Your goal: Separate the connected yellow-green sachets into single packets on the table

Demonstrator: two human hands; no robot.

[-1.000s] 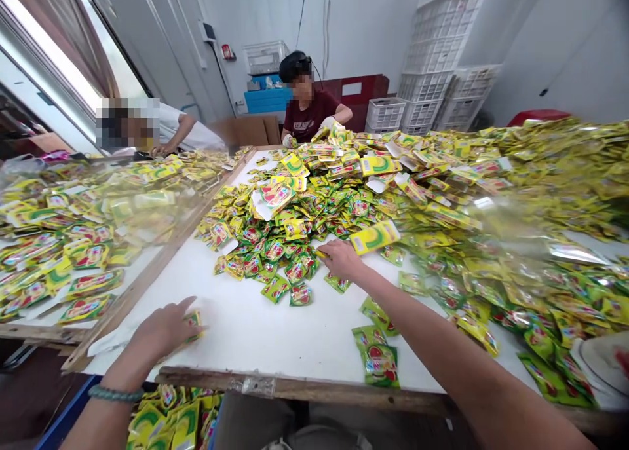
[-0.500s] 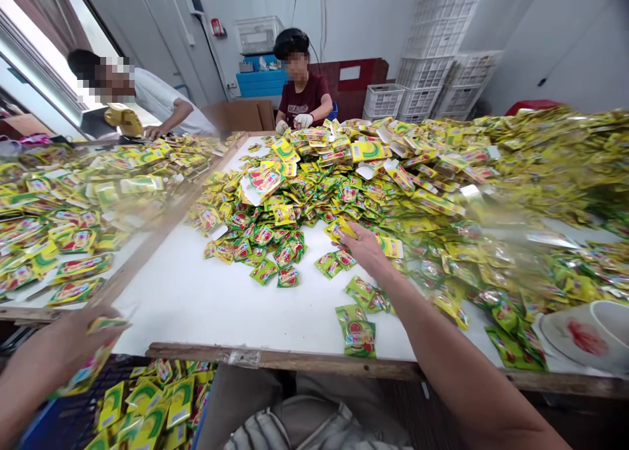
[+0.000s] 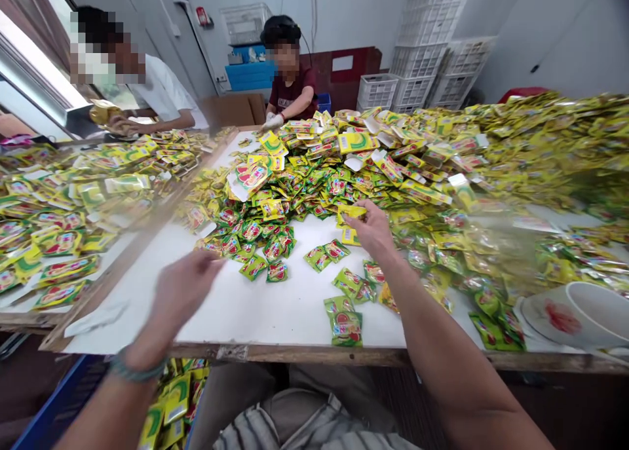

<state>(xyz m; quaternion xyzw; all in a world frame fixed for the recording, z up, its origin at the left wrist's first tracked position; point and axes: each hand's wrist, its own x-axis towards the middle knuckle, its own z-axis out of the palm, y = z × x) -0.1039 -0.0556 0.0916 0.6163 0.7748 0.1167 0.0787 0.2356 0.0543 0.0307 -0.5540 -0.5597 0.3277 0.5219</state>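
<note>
My right hand (image 3: 374,230) pinches a small yellow packet (image 3: 352,211) between thumb and fingers, just above the white tabletop (image 3: 275,312). Under it, another yellow packet (image 3: 350,236) lies near the pile's front edge. My left hand (image 3: 184,293), smeared by motion, hovers over the table's left part with its fingers curled inward; whether anything is in them does not show. Ahead of both hands rises a heap of green and yellow packets (image 3: 314,188) mixed with small yellow cartons (image 3: 357,141). Several loose green packets (image 3: 344,319) lie nearer to me.
Below the table's front edge, at left, stands a blue crate (image 3: 69,397) holding yellow cartons (image 3: 175,397). A white mug (image 3: 580,319) sits at the right edge. A wooden strip (image 3: 128,260) divides the table on the left. Two people work across from me.
My left hand has come up from the blue crate, where it held a yellow-green carton, to above the table; that carton no longer shows in it. My right hand still holds a yellow packet.
</note>
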